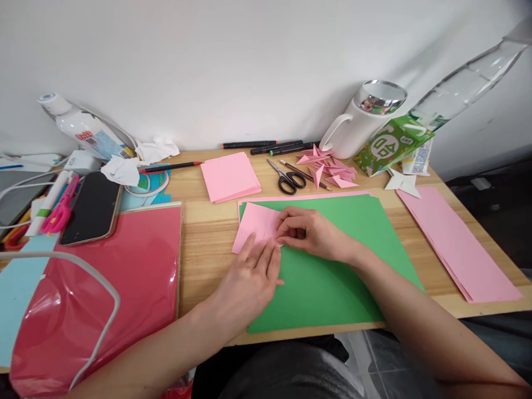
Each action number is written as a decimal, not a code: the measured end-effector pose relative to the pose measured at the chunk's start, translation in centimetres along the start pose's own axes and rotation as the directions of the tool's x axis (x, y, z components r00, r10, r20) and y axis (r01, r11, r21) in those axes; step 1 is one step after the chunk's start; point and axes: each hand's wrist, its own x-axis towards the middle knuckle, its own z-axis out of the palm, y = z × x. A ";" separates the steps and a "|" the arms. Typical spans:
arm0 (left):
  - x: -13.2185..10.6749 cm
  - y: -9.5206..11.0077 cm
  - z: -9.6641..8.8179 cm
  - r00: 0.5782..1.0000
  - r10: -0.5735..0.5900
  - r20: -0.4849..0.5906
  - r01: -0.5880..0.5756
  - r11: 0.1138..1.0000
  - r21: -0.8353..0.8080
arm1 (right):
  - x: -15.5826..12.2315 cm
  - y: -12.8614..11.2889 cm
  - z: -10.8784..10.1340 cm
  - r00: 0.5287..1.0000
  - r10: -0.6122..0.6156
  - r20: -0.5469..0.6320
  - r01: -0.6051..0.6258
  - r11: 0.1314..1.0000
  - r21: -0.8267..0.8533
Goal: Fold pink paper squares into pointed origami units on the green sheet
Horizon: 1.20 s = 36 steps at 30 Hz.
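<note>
A small pink sheet of paper [251,223] lies on a large green sheet [332,288] in front of me. My left hand [256,277] rests on the pink paper's near edge with its fingers stretched out flat. At the paper's right side, my right hand [310,233] pinches its edge between thumb and fingertips. The fingertips of both hands nearly meet there, and that corner is partly hidden. Beyond the green sheet lie a stack of pink squares [230,176], black-handled scissors [287,178] and several folded pink paper pieces [328,167].
On the left are a red plastic-covered pack [137,266], a phone [92,208], pink scissors [62,208] and a white cable [110,293]. A white mug [353,124], green carton [388,145] and clear bottle [469,83] stand back right. Pink strips [457,244] lie right.
</note>
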 end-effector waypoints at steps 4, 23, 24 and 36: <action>-0.1 -0.1 0.3 1.000 0.011 -0.009 -0.011 1.000 -0.018 | 0.1 -0.1 -0.1 0.999 0.048 -0.008 -0.048 0.999 -0.001; -0.3 0.8 0.9 0.995 0.016 -0.103 -0.009 0.997 0.074 | 0.2 -0.2 -0.3 0.992 0.125 0.029 -0.125 0.992 -0.004; -0.3 0.8 0.9 0.995 0.015 -0.102 -0.008 0.997 0.073 | 0.2 -0.2 -0.2 0.992 0.124 0.028 -0.124 0.992 -0.005; -0.2 0.5 0.8 0.998 0.027 -0.048 -0.025 0.999 0.047 | 0.0 -0.3 0.2 0.993 0.109 0.037 -0.106 0.991 -0.082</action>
